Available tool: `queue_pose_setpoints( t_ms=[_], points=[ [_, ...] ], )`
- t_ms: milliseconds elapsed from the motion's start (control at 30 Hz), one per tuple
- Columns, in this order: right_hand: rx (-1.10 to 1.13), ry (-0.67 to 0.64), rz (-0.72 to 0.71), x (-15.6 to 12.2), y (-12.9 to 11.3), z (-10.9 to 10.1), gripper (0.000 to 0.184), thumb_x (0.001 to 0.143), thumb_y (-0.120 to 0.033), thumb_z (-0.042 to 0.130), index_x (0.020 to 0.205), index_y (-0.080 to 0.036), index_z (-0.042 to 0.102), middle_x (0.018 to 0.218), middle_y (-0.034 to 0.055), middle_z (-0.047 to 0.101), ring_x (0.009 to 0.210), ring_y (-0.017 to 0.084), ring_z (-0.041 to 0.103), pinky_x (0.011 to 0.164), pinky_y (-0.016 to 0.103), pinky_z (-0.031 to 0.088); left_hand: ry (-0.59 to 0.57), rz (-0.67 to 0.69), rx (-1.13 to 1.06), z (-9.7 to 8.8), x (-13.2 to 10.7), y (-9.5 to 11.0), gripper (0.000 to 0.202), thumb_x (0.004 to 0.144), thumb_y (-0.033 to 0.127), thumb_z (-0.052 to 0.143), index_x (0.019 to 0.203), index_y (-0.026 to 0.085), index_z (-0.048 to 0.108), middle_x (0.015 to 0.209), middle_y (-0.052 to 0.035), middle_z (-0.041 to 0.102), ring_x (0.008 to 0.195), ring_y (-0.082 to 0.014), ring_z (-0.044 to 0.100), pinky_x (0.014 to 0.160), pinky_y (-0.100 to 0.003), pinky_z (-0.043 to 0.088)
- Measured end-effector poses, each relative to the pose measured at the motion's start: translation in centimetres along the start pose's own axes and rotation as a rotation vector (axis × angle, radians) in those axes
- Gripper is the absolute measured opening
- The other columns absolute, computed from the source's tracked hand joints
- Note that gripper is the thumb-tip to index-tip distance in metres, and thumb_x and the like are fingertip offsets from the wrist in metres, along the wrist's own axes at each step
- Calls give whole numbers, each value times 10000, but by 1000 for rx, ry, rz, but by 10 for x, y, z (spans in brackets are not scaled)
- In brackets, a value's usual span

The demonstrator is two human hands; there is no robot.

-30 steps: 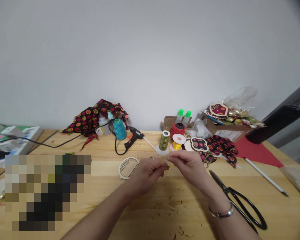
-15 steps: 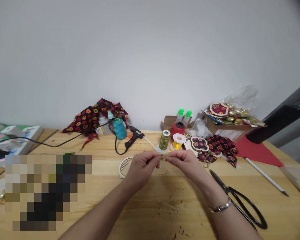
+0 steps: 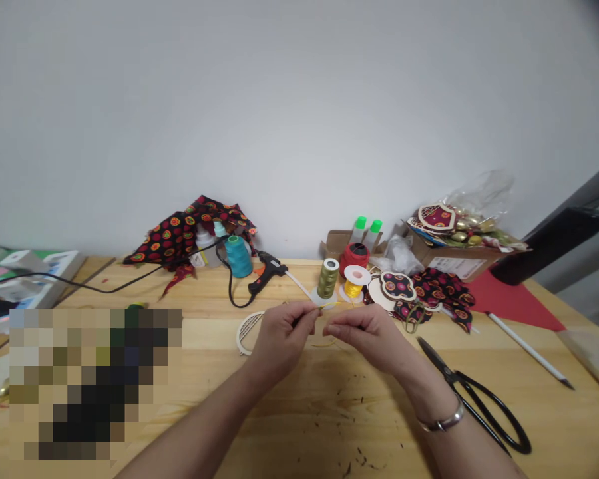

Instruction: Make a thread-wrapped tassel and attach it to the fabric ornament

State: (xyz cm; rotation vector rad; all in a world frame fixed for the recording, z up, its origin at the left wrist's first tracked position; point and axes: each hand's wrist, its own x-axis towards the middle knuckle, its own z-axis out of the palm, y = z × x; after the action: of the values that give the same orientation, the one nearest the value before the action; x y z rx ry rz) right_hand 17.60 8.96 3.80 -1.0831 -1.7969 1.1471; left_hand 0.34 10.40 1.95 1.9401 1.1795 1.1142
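At the far left of the wooden desk (image 3: 289,426) lies a stack of boxes and papers (image 3: 24,276), with a black cable (image 3: 104,287) running right toward a heap of dark patterned fabric (image 3: 187,233) against the wall. Just right of the fabric stands a teal thread cone (image 3: 238,257), and beside it lies a black glue gun (image 3: 267,271). Nearer, a pale round cut-out (image 3: 249,330) lies flat, partly hidden behind the left hand (image 3: 282,336).

The left hand has its fingertips pressed together, pinching one end of a thin yellow cord (image 3: 329,305) above the middle of the desk. The right hand (image 3: 367,332) sits just beside it, its fingers also closed in a pinch on the cord, though the exact grip is too small to make out; a metal bracelet (image 3: 442,420) circles that wrist. More of the cord loops down onto the desk between the hands.

Just beyond the hands stand an olive thread spool (image 3: 328,278), a small yellow reel (image 3: 355,283) and a red spool (image 3: 354,256), with two green-capped bottles (image 3: 367,229) in a small box behind. Further right lie patterned ornament pieces (image 3: 429,293), black scissors (image 3: 474,402), a cardboard box of trinkets (image 3: 459,246), red paper (image 3: 509,299) and a white pencil (image 3: 529,350).
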Motion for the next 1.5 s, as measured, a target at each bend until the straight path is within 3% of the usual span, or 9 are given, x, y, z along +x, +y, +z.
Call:
queue_pose_setpoints(
  t_ms=[200, 367, 433, 567, 767, 933, 1133, 1267, 1500],
  points=[
    [-190, 4, -83, -2, -1, 3, 305, 856, -266, 516, 578, -162, 585, 521, -44, 403, 510, 88, 345, 487, 207, 286, -84, 83, 85, 1, 0, -3, 284, 865, 205, 430, 634, 177, 594, 546, 27, 522, 545, -119, 482, 543, -224, 359],
    [-432, 83, -140, -4, 3, -2, 270, 858, -228, 508, 608, -161, 586, 545, -32, 475, 540, 96, 419, 519, 214, 310, -258, 188, 163, 2, -2, -7, 218, 838, 170, 467, 788, 211, 676, 571, 20, 547, 545, -128, 470, 542, -250, 298],
    [-427, 83, -121, -4, 5, -5, 250, 847, -203, 511, 618, -158, 600, 551, -27, 503, 541, 97, 434, 521, 214, 318, -321, 215, 155, 2, -3, -6, 236, 853, 176, 453, 855, 225, 685, 578, 20, 552, 541, -126, 470, 542, -249, 298],
    [-195, 77, -8, 1, 12, -11, 207, 814, -237, 559, 647, -151, 646, 560, -21, 541, 537, 100, 439, 507, 212, 336, -386, 221, 74, 1, -4, 2, 231, 862, 186, 462, 770, 197, 674, 594, 21, 574, 554, -108, 507, 553, -215, 354],
    [7, 5, 64, 9, 22, -9, 211, 795, -295, 578, 702, -138, 684, 636, 13, 645, 595, 124, 538, 578, 231, 425, -220, 127, -3, -1, -3, 5, 258, 871, 211, 456, 666, 174, 609, 578, 27, 563, 555, -103, 515, 547, -197, 394],
    [10, 15, 57, 8, 21, -2, 226, 809, -294, 551, 686, -149, 673, 635, 2, 625, 600, 119, 523, 566, 220, 408, -87, 93, 23, -1, -2, 3, 252, 873, 226, 444, 682, 176, 601, 574, 30, 545, 555, -109, 508, 546, -206, 386],
    [-49, 46, 31, 7, 15, 4, 200, 808, -243, 549, 660, -150, 645, 606, -13, 564, 599, 117, 479, 562, 217, 370, -29, 103, 97, 1, -1, 0, 238, 858, 201, 461, 672, 178, 608, 570, 24, 556, 556, -117, 508, 551, -221, 367],
    [-247, 56, -106, 3, 12, 11, 238, 864, -205, 476, 656, -171, 586, 584, -30, 499, 570, 109, 430, 538, 214, 326, -18, 103, 139, 3, 0, -4, 215, 862, 200, 459, 743, 184, 638, 656, -2, 641, 611, -135, 563, 586, -233, 397],
    [-617, 73, -295, -5, 7, 14, 226, 889, -141, 427, 705, -186, 551, 641, 3, 571, 598, 118, 493, 566, 218, 328, -41, 111, 199, 5, -2, -8, 227, 871, 213, 448, 784, 203, 657, 672, -10, 663, 629, -150, 585, 601, -246, 410]
  ],
)
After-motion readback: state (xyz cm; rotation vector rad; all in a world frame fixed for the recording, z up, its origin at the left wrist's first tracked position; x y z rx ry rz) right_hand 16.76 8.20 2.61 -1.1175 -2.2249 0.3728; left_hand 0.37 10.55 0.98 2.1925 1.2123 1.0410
